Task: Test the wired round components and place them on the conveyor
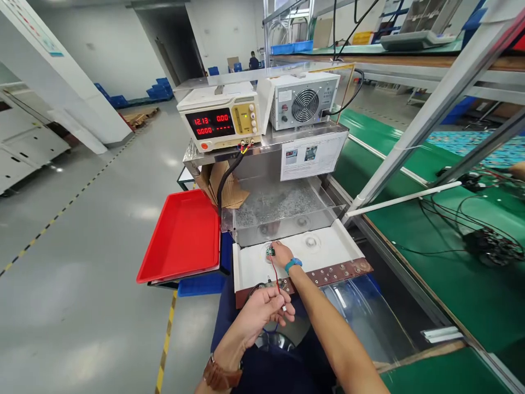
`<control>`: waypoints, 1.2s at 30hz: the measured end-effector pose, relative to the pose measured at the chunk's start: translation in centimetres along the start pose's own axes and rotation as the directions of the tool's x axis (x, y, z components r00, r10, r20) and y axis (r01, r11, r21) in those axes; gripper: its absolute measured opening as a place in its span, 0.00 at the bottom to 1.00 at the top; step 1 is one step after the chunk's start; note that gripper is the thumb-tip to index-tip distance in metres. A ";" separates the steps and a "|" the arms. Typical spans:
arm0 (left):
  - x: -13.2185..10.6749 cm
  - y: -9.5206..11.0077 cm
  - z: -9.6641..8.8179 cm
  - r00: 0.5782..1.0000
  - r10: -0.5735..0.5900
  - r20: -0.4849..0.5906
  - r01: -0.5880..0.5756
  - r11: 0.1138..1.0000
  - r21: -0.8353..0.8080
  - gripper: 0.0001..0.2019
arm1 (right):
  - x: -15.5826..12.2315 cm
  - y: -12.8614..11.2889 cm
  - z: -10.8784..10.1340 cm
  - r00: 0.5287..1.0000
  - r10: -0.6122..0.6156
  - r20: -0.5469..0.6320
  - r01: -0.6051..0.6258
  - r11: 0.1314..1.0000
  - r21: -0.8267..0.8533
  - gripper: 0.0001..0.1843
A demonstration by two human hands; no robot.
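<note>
My right hand (281,253) reaches forward onto the white fixture plate (328,253) and pinches a small green circuit board (269,251) at a round recess. A red and a black wire (274,272) run from the board back to my left hand (262,312), which holds their free ends in closed fingers just in front of the plate's brown edge strip (336,273). A second round recess (310,241) lies to the right, with nothing in it. A teal band is on my right wrist, a brown watch on my left.
A clear box (283,210) stands behind the plate. Above it sit a power supply (219,119) with red digits and a fan-faced unit (305,101). A red tray (182,236) is at left, a green conveyor (443,262) with cables at right. Far back stands a person (253,60).
</note>
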State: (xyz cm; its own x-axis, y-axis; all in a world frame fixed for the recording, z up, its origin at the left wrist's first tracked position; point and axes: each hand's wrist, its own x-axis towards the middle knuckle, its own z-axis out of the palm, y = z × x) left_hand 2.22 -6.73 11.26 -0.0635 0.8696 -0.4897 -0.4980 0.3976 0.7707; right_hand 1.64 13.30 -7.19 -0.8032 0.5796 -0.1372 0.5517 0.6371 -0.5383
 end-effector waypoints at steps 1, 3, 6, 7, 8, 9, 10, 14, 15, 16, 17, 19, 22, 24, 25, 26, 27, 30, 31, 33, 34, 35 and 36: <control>0.3 0.0 -0.1 1.000 0.016 0.003 -0.016 1.000 0.005 0.20 | 0.0 0.0 0.0 1.000 0.002 -0.005 -0.002 1.000 0.002 0.18; 1.1 -0.1 -0.8 0.998 0.055 -0.005 -0.055 0.998 0.029 0.20 | 0.0 0.1 0.1 1.000 0.005 -0.012 -0.005 1.000 0.007 0.19; 3.6 -0.6 -2.7 0.983 0.141 -0.118 -0.120 0.978 0.172 0.19 | 0.1 0.1 0.2 1.000 0.003 -0.025 -0.002 1.000 0.022 0.18; 4.7 -0.9 -3.5 0.966 0.192 -0.175 -0.141 0.954 0.265 0.18 | 0.1 0.1 0.2 1.000 0.001 -0.029 0.000 1.000 0.026 0.18; 5.8 -1.3 -4.3 0.940 0.255 -0.227 -0.158 0.915 0.372 0.17 | 0.2 0.1 0.2 1.000 0.002 -0.029 -0.001 1.000 0.028 0.18; 6.9 -1.7 -5.1 0.911 0.321 -0.258 -0.168 0.862 0.478 0.15 | 0.2 0.1 0.2 1.000 0.005 -0.027 -0.004 1.000 0.030 0.17; 8.0 -2.1 -5.8 0.885 0.379 -0.272 -0.169 0.804 0.570 0.13 | 0.2 0.0 0.2 1.000 0.010 -0.023 -0.009 1.000 0.030 0.17; 10.8 -4.0 -7.3 0.859 0.440 -0.261 -0.151 0.706 0.692 0.10 | 0.1 -0.3 -0.2 1.000 0.030 -0.004 -0.030 0.999 0.030 0.17; 11.1 -4.3 -7.4 0.862 0.441 -0.250 -0.155 0.698 0.699 0.10 | 0.0 -0.4 -0.3 1.000 0.030 -0.002 -0.030 0.999 0.028 0.18; 11.3 -4.7 -7.4 0.864 0.444 -0.237 -0.160 0.689 0.707 0.10 | 0.0 -0.4 -0.4 1.000 0.029 -0.002 -0.029 0.999 0.026 0.19; 11.4 -4.9 -7.4 0.865 0.448 -0.226 -0.167 0.681 0.713 0.09 | 0.0 -0.5 -0.5 1.000 0.026 -0.003 -0.026 0.999 0.024 0.19; 11.5 -5.3 -7.5 0.865 0.454 -0.213 -0.174 0.670 0.721 0.09 | 0.0 -0.5 -0.5 1.000 0.021 -0.007 -0.021 1.000 0.022 0.19; 11.5 -5.5 -7.8 0.864 0.456 -0.213 -0.174 0.668 0.723 0.09 | 0.1 -0.4 -0.4 1.000 0.020 -0.012 -0.020 1.000 0.024 0.19; 11.6 -5.5 -8.0 0.866 0.452 -0.215 -0.174 0.674 0.718 0.09 | 0.2 -0.2 -0.2 1.000 0.021 -0.016 -0.020 0.999 0.028 0.19; 11.6 -5.5 -8.1 0.868 0.448 -0.215 -0.174 0.679 0.714 0.09 | 0.2 -0.1 -0.1 1.000 0.021 -0.017 -0.020 0.999 0.030 0.19; 11.7 -5.6 -8.1 0.870 0.445 -0.215 -0.175 0.684 0.709 0.10 | 0.3 -0.1 0.0 1.000 0.020 -0.018 -0.020 0.999 0.032 0.19; 11.8 -5.6 -8.2 0.871 0.441 -0.214 -0.175 0.689 0.704 0.10 | 0.3 0.0 0.0 1.000 0.022 -0.019 -0.021 0.999 0.033 0.19; 12.0 -5.7 -8.3 0.877 0.429 -0.216 -0.175 0.704 0.688 0.11 | 0.3 0.0 0.0 1.000 0.021 -0.017 -0.020 0.999 0.034 0.19; 12.1 -5.8 -8.3 0.879 0.425 -0.216 -0.175 0.709 0.683 0.11 | 0.3 0.0 0.0 1.000 0.022 -0.016 -0.021 0.999 0.033 0.19; 12.1 -5.8 -8.3 0.881 0.420 -0.217 -0.175 0.716 0.675 0.11 | 0.2 -0.1 -0.1 1.000 0.026 -0.014 -0.026 0.999 0.030 0.19; 12.2 -5.8 -8.3 0.882 0.419 -0.217 -0.176 0.718 0.673 0.11 | 0.2 -0.1 -0.1 0.999 0.029 -0.014 -0.029 0.999 0.029 0.18; 12.2 -5.9 -8.3 0.883 0.417 -0.217 -0.176 0.720 0.671 0.12 | 0.2 -0.2 -0.2 0.999 0.031 -0.015 -0.031 0.999 0.029 0.18; 12.2 -5.9 -8.4 0.884 0.415 -0.217 -0.175 0.722 0.669 0.12 | 0.2 -0.2 -0.2 0.999 0.031 -0.014 -0.031 0.999 0.030 0.18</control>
State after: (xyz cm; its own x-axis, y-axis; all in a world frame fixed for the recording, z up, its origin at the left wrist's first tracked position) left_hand -2.86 -0.89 -2.65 -0.4505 0.8698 -0.2015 0.2302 0.3312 0.9151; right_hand 1.38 13.39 -6.94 -0.7824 0.6062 -0.1428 0.5693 0.6030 -0.5588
